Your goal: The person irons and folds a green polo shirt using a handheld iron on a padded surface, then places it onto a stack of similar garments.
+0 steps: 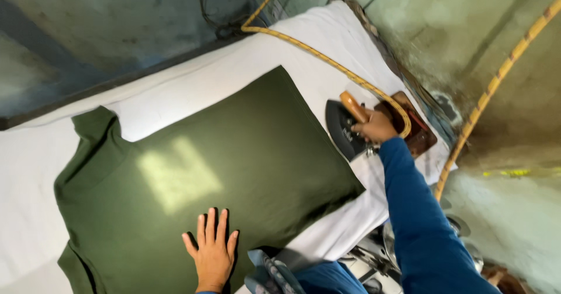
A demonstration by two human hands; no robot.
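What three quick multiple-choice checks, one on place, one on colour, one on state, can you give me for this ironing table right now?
1. Where is the iron?
A. On the green shirt
B. Beside the shirt, on the white cover near the wooden rest
C. On the floor

2. What colour is the shirt?
A. Dark green
B. Red
C. White

3. What is the left hand doing?
A. Gripping the yellow cord
B. Lifting a sleeve
C. Lying flat, fingers spread, on the shirt

Answers:
1 B: the right hand has the iron's wooden handle off the shirt's edge, over the white cover by the wooden rest.
2 A: the cloth is dark green throughout.
3 C: the palm is down on the fabric; the yellow cord runs apart from it.
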